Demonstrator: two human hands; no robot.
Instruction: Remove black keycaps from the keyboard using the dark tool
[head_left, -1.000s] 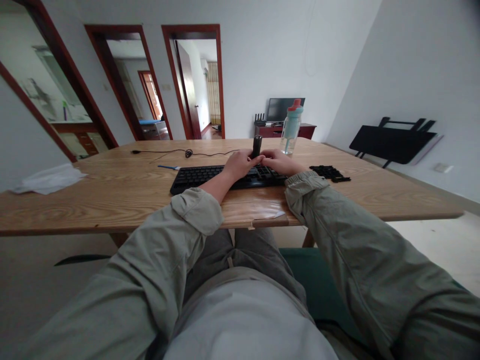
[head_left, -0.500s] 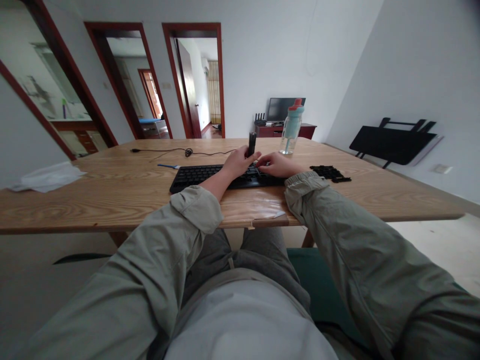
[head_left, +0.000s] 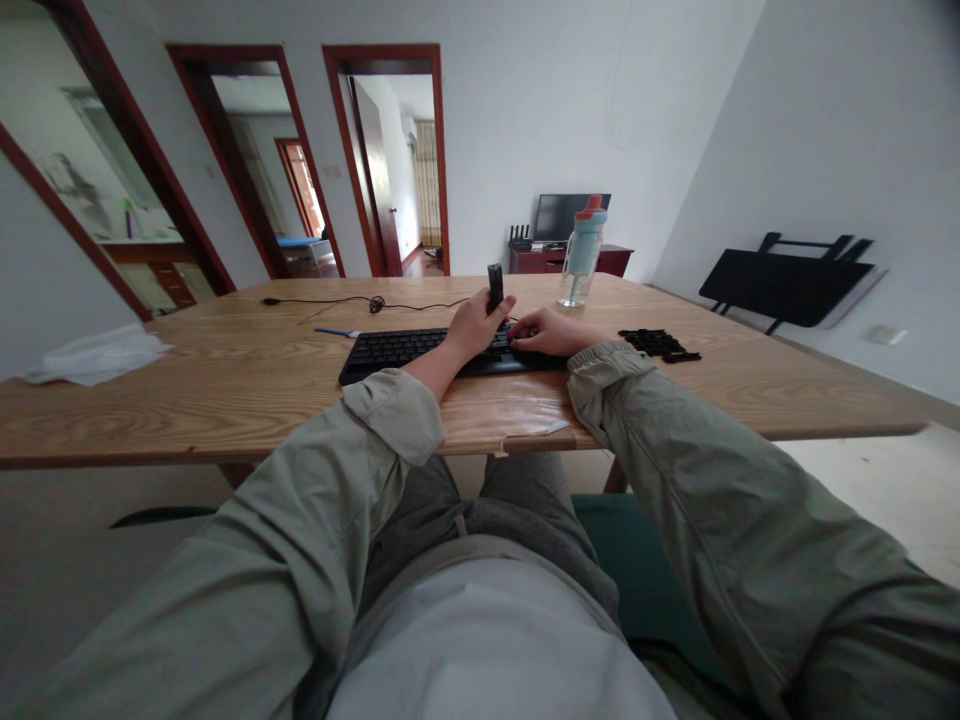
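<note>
A black keyboard (head_left: 394, 348) lies on the wooden table (head_left: 247, 405) before me. My left hand (head_left: 472, 325) is closed around an upright black stick-like handle (head_left: 495, 284) over the keyboard's right half; its lower end is hidden by the hand. Beside it, my right hand (head_left: 547, 331) rests on the right part of the keyboard with fingers bent and pressed together. Whatever those fingertips hold, if anything, is too small to make out. To the right lies a cluster of loose black keycaps (head_left: 656, 345).
A clear bottle with a red and teal top (head_left: 582, 255) stands behind my right hand. The black cable (head_left: 322, 300) runs along the far side. A thin blue tool or brush (head_left: 334, 332) lies behind the keyboard, and white crumpled sheeting (head_left: 101, 355) sits far left.
The black handle has shifted slightly left and now leans a little. My right hand has moved slightly left, staying on the keyboard.
</note>
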